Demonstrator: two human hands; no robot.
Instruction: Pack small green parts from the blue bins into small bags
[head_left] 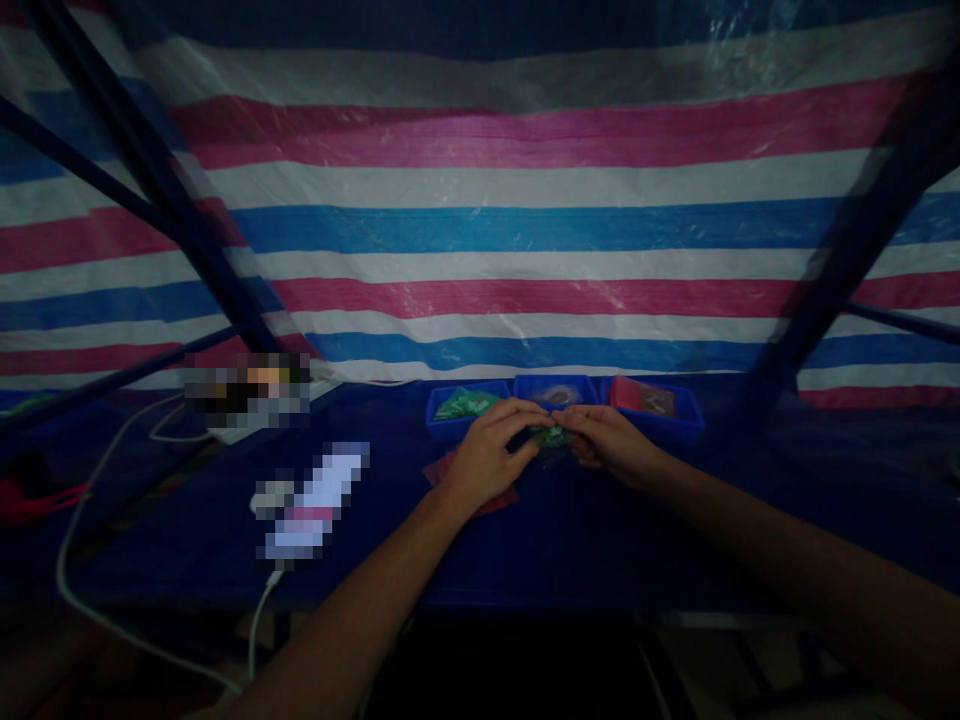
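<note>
Between my two hands, above the blue table [570,540], is a small green plastic packet [553,437]; its contents are too dark to make out. My left hand [491,455] pinches its left side, thumb and fingers curved inward. On the other side the fingers of my right hand [609,442] are closed on its edge. Red plastic packets [497,502] lie flat on the table, partly hidden under my left hand and wrist. Just beyond my hands stand three blue trays: the left tray [444,432] with green packets, the middle tray [531,384] with clear bags, the right tray [686,425] with red packets.
A lit phone [319,500], blurred out, lies at the left with a white cable [255,625] plugged in. A small white object [271,498] touches it. Farther back is a white power strip [247,428]. Blue metal posts and a striped tarp [525,230] close off the back.
</note>
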